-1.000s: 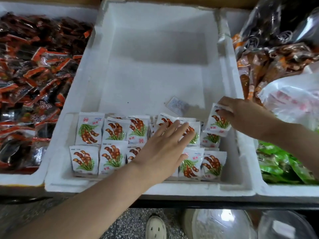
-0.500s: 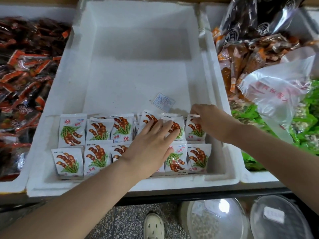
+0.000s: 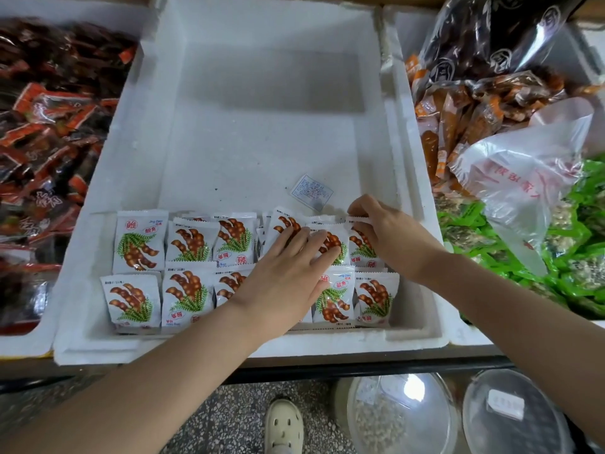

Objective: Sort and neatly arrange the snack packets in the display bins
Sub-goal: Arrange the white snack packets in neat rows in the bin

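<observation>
- Speckled stone floor shows below a shop counter. On the counter a white foam bin sits between dark red packets on the left and green packets under a plastic bag on the right.
- Snack packets lie face up in two rows along the near end of the foam bin, their edges overlapping. The far part of the bin holds only a loose paper slip.
- The left hand lies flat across the middle of the rows. Its fingers are straight and close together, pressing down on the packets.
- The right hand pinches the crimped top edge of the end packet at the right of the far row, with thumb and fingertips closed on the seal.
- The packets look light, soft and glossy, so they probably slide over one another easily. A flat palm should keep the neighbours in place.
- The crimped seam is likely the best place to take hold, being stiff, flat and clear of the contents.
</observation>
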`<state>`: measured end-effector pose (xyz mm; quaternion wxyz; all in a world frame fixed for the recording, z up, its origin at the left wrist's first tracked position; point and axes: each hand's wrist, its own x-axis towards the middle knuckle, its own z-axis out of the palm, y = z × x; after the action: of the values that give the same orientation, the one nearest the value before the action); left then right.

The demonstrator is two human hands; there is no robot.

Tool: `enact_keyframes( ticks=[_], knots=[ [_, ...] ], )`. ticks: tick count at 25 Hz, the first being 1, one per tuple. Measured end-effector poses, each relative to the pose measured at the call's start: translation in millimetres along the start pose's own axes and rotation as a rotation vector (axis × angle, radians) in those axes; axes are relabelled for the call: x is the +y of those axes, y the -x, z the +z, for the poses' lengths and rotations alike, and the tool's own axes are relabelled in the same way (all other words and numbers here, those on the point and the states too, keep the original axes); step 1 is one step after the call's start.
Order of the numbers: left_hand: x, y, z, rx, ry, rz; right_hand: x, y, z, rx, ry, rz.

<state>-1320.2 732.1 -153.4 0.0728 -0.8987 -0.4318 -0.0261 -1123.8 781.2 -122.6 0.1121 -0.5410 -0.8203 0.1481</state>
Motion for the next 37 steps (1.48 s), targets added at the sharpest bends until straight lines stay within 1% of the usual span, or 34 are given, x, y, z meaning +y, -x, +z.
enact_keyframes(
  ticks=[4, 6, 7, 8, 9, 10, 11, 14, 16, 18, 20, 22, 23, 26, 28, 30, 32, 34, 36, 37],
  knots=[
    [4.1, 3.8, -2.4, -0.061, 0.118, -0.046, -2.3, 1.2, -4.2, -0.08, 0.061, 0.015],
    [5.5, 3.1, -6.2, -0.032, 0.149, -0.073, -9.1, 1.7, -8.8, -0.126, 0.118, 0.035],
    [5.2, 3.6, -9.2, -0.043, 0.145, -0.081, -14.4, 1.2, -10.9, -0.143, 0.16, 0.041],
    [4.4, 6.3, -12.8, -0.019, 0.151, -0.089, -21.4, 0.4, -12.9, -0.148, 0.202, 0.041],
    [2.6, 12.7, -16.5, 0.051, 0.147, -0.08, -30.2, -0.7, -14.2, -0.137, 0.233, 0.039],
    [-0.5, 22.2, -21.7, 0.075, 0.127, -0.08, -40.4, -1.6, -14.4, -0.106, 0.247, 0.035],
    [-5.5, 35.5, -26.9, 0.065, 0.117, -0.106, -53.4, -3.5, -13.6, -0.063, 0.259, 0.027],
    [-25.2, 88.0, -32.4, 0.055, 0.152, -0.232, -99.4, -4.4, -2.2, 0.069, 0.286, -0.085],
    [-46.4, 130.4, -37.6, 0.053, 0.164, -0.311, -133.9, -6.6, 13.0, 0.09, 0.32, -0.217],
    [-68.8, 169.3, -39.6, 0.017, 0.144, -0.403, -168.7, -13.0, 31.0, 0.079, 0.378, -0.317],
    [-89.1, 202.3, -38.8, -0.005, 0.119, -0.482, -203.1, -21.5, 47.5, 0.049, 0.403, -0.392],
    [-106.9, 230.5, -42.8, -0.061, 0.104, -0.56, -236.7, -29.3, 61.6, 0.006, 0.395, -0.466],
    [-114.8, 242.6, -43.4, -0.093, 0.098, -0.587, -251.3, -32.9, 67.1, -0.007, 0.377, -0.503],
    [-137.4, 280.8, -43.7, -0.101, 0.109, -0.635, -294.5, -47.6, 82.3, -0.06, 0.304, -0.571],
    [-152.3, 297.3, -46.9, -0.088, 0.117, -0.605, -317.2, -61.4, 94.3, -0.098, 0.273, -0.589],
    [-167.3, 305.4, -49.6, -0.059, 0.131, -0.578, -339.3, -74.4, 107.5, -0.19, 0.241, -0.588],
    [-189.1, 311.7, -51.3, -0.041, 0.177, -0.589, -360.5, -87.5, 122.4, -0.267, 0.196, -0.564],
    [-216.4, 317.7, -49.6, -0.064, 0.162, -0.636, -374.7, -103.6, 136.0, -0.331, 0.163, -0.515],
    [-249.7, 323.2, -45.9, -0.117, 0.125, -0.655, -378.5, -122.4, 155.5, -0.402, 0.238, -0.512],
    [-265.9, 324.8, -43.7, -0.17, 0.15, -0.663, -377.4, -130.4, 165.5, -0.422, 0.295, -0.525]
  ],
)
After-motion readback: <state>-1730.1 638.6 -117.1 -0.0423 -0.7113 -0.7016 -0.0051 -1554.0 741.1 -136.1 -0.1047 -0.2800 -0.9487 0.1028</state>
